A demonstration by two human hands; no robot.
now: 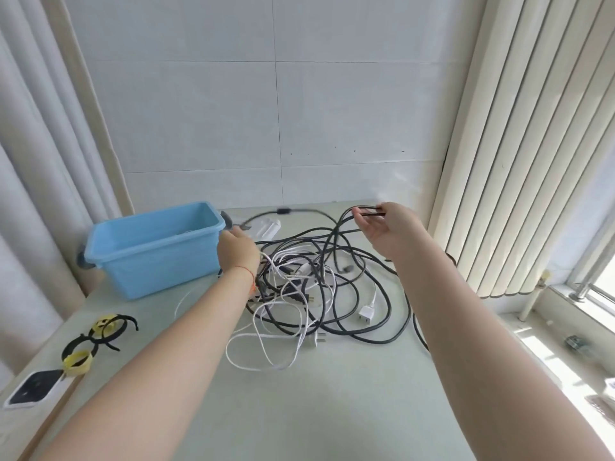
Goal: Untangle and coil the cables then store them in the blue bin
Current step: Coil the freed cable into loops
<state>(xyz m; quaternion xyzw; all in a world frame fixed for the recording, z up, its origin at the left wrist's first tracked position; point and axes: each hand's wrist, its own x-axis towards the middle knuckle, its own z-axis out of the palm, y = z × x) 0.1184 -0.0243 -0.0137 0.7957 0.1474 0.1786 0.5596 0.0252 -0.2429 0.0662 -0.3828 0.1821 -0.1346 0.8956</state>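
Through your head camera, a pale green tabletop (332, 410) meets a white tiled wall (266, 111), with cream vertical blinds (519, 144) at your right. One light blue plastic bin (156, 247) stands at the back left. A tangled pile of black and white cables (312, 287) lies just beside it. Your right hand (387, 224) pinches a doubled black cable strand (366, 212) lifted above the pile. Your left hand (238, 249) reaches between bin and pile; its grip I cannot tell. Four black and yellow strap ties (96, 341) and one phone (33, 389) lie near left.
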